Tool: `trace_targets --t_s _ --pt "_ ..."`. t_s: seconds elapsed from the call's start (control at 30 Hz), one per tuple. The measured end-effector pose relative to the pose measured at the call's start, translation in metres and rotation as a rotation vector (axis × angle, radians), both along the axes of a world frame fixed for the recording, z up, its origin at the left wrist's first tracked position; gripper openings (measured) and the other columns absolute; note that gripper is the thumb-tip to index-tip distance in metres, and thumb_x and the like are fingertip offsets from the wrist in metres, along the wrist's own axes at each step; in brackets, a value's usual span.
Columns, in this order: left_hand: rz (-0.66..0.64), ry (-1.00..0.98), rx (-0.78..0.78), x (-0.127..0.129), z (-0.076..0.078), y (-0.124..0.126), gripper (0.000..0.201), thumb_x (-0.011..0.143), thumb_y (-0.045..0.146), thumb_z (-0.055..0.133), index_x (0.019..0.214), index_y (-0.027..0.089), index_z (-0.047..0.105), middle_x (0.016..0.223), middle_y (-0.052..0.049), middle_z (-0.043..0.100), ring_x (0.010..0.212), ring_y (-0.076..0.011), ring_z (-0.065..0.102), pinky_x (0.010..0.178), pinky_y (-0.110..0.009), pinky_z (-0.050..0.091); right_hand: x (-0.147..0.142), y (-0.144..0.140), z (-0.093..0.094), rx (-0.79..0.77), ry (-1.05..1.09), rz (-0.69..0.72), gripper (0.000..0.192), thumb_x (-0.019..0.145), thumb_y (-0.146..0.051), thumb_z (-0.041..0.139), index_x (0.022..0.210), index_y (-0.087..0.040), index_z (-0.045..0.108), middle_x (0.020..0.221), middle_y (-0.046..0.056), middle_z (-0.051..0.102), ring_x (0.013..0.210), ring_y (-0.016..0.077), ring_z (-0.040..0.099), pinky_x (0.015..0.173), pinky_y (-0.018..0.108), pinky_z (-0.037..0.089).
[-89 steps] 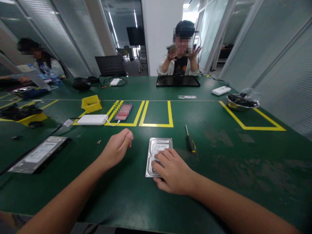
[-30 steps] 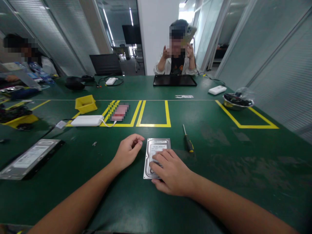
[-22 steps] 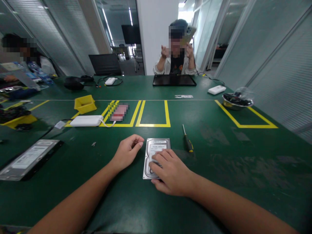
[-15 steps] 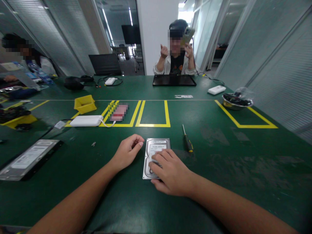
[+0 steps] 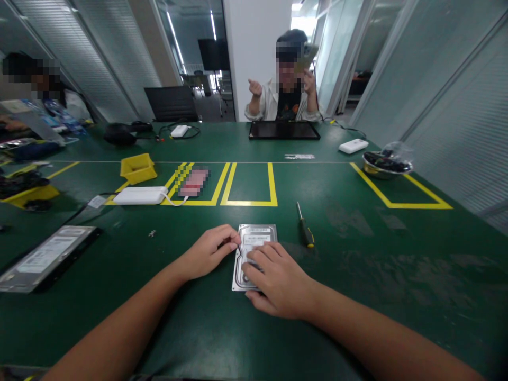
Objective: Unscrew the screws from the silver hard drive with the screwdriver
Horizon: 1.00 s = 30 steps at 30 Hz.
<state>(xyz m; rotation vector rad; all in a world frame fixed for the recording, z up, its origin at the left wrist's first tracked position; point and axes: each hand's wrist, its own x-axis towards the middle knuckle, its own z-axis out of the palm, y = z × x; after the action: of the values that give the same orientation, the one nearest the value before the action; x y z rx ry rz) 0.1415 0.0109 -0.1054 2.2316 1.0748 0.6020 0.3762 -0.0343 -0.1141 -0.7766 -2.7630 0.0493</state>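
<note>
Head view. The green desk carries everything shown, and places below are given relative to the hard drive, which lies flat with its label side up near the desk's front edge. Beyond the hard drive, yellow tape marks rectangular bays on the desk. Far beyond it, at the desk's far edge, a seated person holds both hands raised, with a black tablet lying in front of them. Well to the left of the hard drive lies a second drive, and farther back on that side a white power bank and a yellow bin. Far to the right and beyond stands a metal bowl. Just right of the hard drive, apart from it, lies a screwdriver, its tip pointing away. The right hand rests palm down on the near half of the hard drive, forearm entering from the lower right, fingers spread and pressing flat, gripping nothing. The left hand comes in from the lower left, its fingers loosely curled, fingertips at the hard drive's upper left edge; whether they pinch something small there cannot be told. A tiny screw, apparently, lies left of the hard drive.
</note>
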Motion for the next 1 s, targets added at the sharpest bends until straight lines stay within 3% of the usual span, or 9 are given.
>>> trace_targets --t_s 0.4,1.0 --pt "-0.119 0.111 0.036 -0.0018 0.0097 -0.0027 0.016 0.096 0.021 0.047 0.094 0.017 0.063 0.09 -0.004 0.062 0.081 -0.0159 0.057 0.075 -0.027 0.043 0.0005 -0.0003 0.0009 0.0 0.012 0.001 0.035 0.09 -0.041 0.053 0.115 -0.017 0.057 0.118 0.013 0.057 0.113 0.0303 0.046 0.101 0.048 0.035" --pt "-0.135 0.112 0.04 -0.0022 0.0064 -0.0027 0.015 0.093 0.02 0.048 0.09 0.017 0.063 0.086 -0.004 0.062 0.078 -0.0159 0.057 0.073 -0.027 0.043 0.0002 -0.0002 0.0 0.015 0.021 0.003 0.034 0.09 -0.041 0.053 0.113 -0.016 0.058 0.119 0.013 0.058 0.113 0.0301 0.047 0.101 0.048 0.035"
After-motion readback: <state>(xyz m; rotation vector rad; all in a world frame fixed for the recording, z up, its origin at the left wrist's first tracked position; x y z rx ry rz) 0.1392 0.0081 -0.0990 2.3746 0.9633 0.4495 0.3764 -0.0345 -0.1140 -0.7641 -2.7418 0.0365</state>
